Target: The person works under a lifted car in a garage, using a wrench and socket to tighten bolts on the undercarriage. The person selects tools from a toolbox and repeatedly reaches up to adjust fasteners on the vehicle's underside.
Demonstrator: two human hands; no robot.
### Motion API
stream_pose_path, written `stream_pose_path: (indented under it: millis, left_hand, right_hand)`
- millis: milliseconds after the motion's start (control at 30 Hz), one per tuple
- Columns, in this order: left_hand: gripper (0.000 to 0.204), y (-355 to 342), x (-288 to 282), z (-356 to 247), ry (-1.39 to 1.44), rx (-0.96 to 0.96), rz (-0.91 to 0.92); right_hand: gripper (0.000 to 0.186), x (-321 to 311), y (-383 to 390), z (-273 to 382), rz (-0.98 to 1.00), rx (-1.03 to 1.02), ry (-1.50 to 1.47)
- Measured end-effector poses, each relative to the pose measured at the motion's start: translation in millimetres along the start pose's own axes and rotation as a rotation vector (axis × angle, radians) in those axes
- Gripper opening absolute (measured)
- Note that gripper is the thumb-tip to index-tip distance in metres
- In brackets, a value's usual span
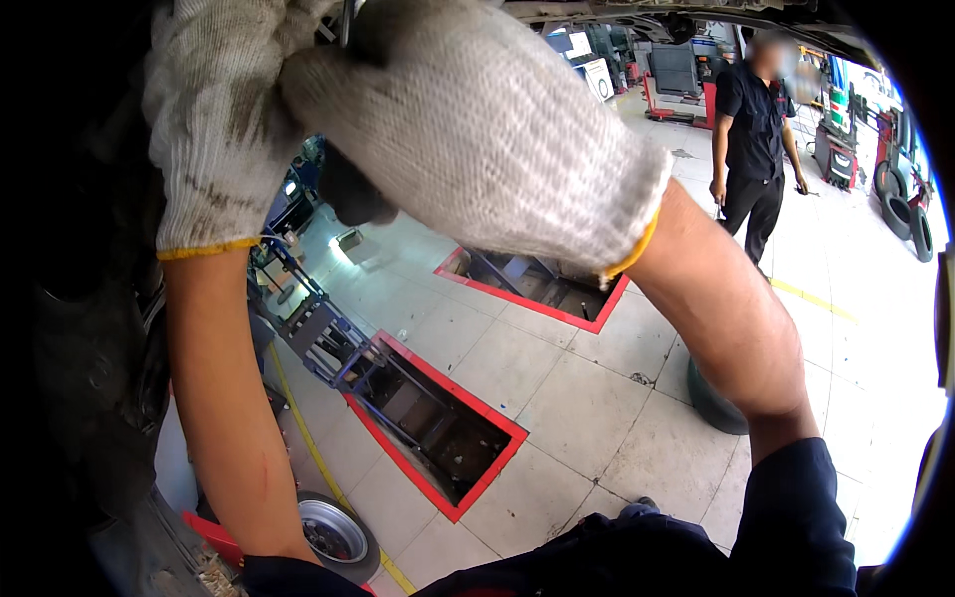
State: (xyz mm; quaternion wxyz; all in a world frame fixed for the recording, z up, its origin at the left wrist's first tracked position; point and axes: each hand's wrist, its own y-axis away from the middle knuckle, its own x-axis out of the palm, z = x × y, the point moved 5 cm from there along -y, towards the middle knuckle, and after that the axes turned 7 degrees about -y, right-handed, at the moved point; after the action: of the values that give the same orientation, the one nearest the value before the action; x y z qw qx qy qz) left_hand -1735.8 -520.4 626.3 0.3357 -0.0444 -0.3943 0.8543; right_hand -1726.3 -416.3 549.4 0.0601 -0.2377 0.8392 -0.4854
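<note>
Both hands are raised at the top of the view in whitish knitted gloves with yellow cuffs, smudged with dark grease. My left hand reaches up along the left, its fingers curled near the top edge and partly cut off. Crossing in from the right, my right hand is closed, its thumb side against the left glove. Between the hands a thin metal rod shows. Below the right glove juts a dark rounded thing; whether it joins the rod is hidden. What each hand grips cannot be made out.
Dark vehicle underside parts hang overhead. Two red-edged floor pits lie below. A wheel rests at the lower left, a tire under my right forearm. A person in dark clothes stands at the far right, near stacked tires.
</note>
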Motion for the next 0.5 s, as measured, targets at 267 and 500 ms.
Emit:
stream_pose_path:
  millis: [267,500]
  left_hand:
    - [0.024,-5,-23,-8,-0.288,-0.030,0.096]
    - [0.022,-17,-62,-16,0.263,-0.420,0.097]
  right_hand:
    - [0.023,-38,-5,-6,0.237,0.126,0.211]
    - [0.023,-23,2,-20,0.405,0.035,0.130]
